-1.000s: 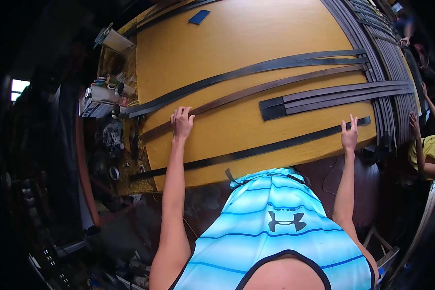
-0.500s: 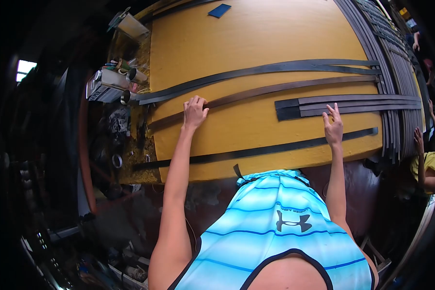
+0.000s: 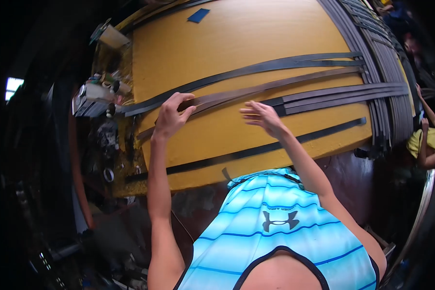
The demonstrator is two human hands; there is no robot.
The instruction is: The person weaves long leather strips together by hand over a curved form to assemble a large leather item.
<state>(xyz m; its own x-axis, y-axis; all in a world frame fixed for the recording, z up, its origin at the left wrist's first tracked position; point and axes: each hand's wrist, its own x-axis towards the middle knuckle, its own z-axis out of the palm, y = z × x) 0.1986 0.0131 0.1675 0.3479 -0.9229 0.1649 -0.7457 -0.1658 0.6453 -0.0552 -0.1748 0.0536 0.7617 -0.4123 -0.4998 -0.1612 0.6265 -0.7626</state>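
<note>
Long dark strips lie across a yellow table top (image 3: 256, 29). My left hand (image 3: 171, 115) pinches one brownish strip (image 3: 256, 89) near its left part and lifts that end slightly off the surface. My right hand (image 3: 261, 117) hovers over the middle of the table, fingers spread, holding nothing, just right of the left hand. A thin black strip (image 3: 275, 145) runs along the near edge below both hands. A short stack of dark strips (image 3: 333, 95) lies to the right.
A bundle of several dark strips (image 3: 382, 63) runs down the table's right side. Cans and clutter (image 3: 99, 92) crowd the left edge. A small blue piece (image 3: 198, 15) lies at the far end. Another person's arm (image 3: 427, 140) shows at right.
My right hand swept left from the table's right edge to its middle. My left hand closed on the brownish strip and raised it a little.
</note>
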